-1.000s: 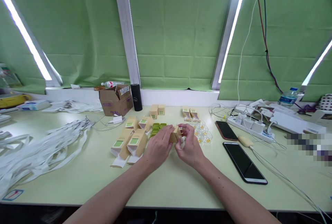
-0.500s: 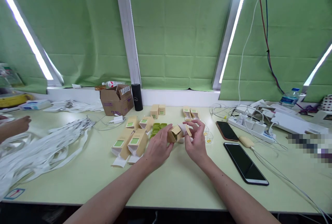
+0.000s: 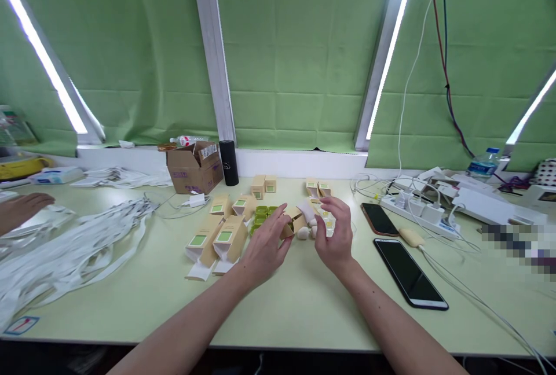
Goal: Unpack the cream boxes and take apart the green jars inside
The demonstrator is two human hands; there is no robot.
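Note:
My left hand point(image 3: 266, 243) grips a small beige box point(image 3: 295, 220) whose open end and white flap face right. My right hand point(image 3: 334, 233) is just right of the flap, thumb and fingers apart, with nothing seen between them. Small whitish rounded pieces point(image 3: 303, 232) lie between the hands. Behind my right hand is a clear tray with yellow spots point(image 3: 326, 222), partly hidden. Several green containers point(image 3: 261, 215) stand behind my left hand. To their left, larger beige boxes with green labels point(image 3: 230, 236) lie with white flaps out.
Small boxes point(image 3: 318, 187) stand farther back. Two phones point(image 3: 410, 274), cables and a power strip point(image 3: 421, 213) are on the right. White straps point(image 3: 95, 247) spread over the left, near another person's hand point(image 3: 26, 210). A cardboard box point(image 3: 194, 168) and black cylinder point(image 3: 228, 163) stand behind.
My right hand has let go of the box flap and opened, moving slightly right. The whitish pieces and the tray show more. At the far left, the other person's hand has shifted.

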